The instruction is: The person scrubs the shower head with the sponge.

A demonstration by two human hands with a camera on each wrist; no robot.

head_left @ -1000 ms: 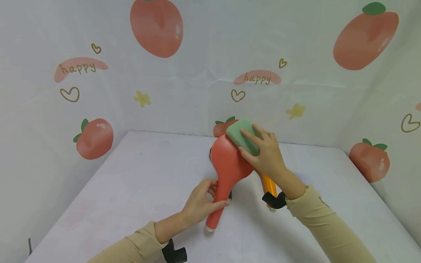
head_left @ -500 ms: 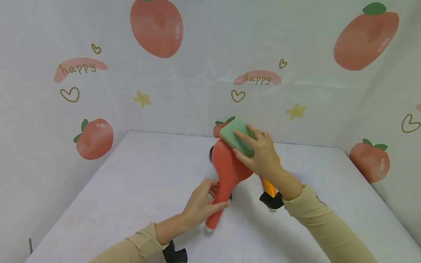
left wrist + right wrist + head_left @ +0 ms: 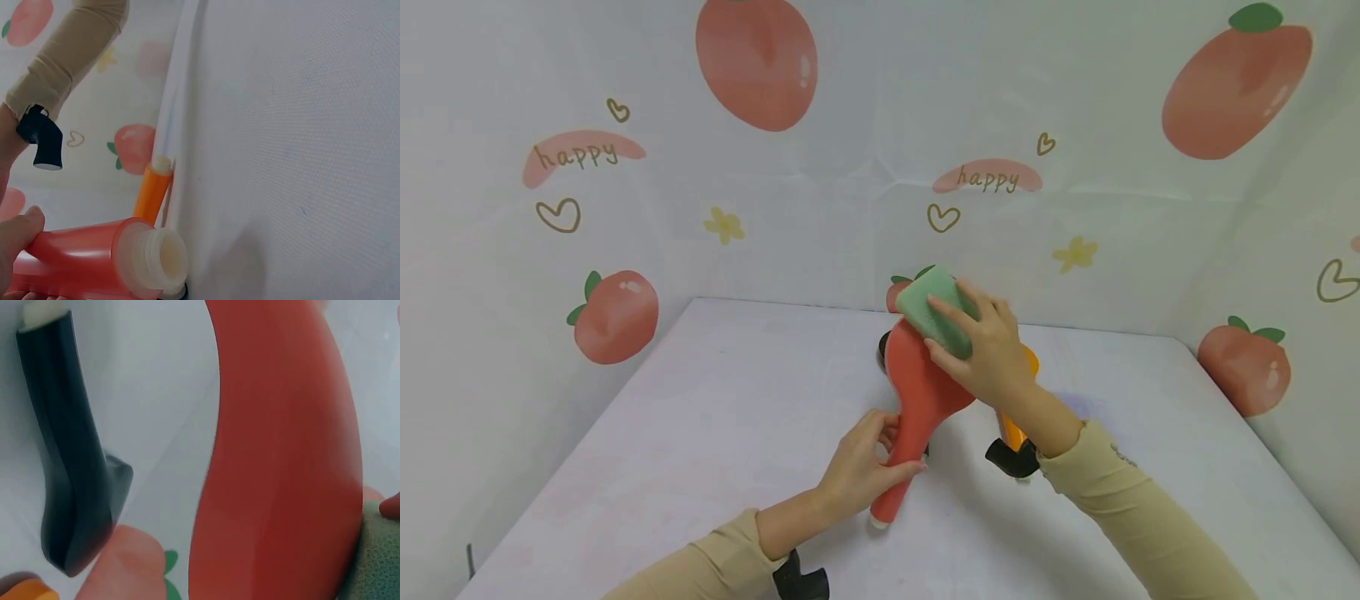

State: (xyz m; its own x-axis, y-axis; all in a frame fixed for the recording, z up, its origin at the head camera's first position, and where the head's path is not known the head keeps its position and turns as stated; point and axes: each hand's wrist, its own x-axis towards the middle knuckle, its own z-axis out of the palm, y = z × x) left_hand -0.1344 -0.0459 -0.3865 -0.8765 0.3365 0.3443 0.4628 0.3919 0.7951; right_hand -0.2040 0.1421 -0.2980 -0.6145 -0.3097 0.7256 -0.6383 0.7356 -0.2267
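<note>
A red handheld shower head [image 3: 925,392] is held tilted above the table, its round head toward the back. My left hand [image 3: 856,471] grips its handle, thumb across the front. In the left wrist view, the handle's pale threaded end [image 3: 165,257] points at the camera. My right hand [image 3: 992,354] holds a green sponge [image 3: 931,307] against the upper part of the round head, fingers spread over it. The right wrist view shows the sponge [image 3: 382,562] at the red surface [image 3: 275,456]; most of the right hand is outside that view.
An orange shower head [image 3: 1013,429] lies on the white table [image 3: 760,400], partly behind the right hand. A black shower head [image 3: 72,450] lies behind the red one, mostly hidden in the head view. A fruit-printed cloth [image 3: 827,217] rises at the back.
My right hand and the sponge have slid leftward over the red shower head, baring more of the orange one's head. My left hand stays nearly still on the handle.
</note>
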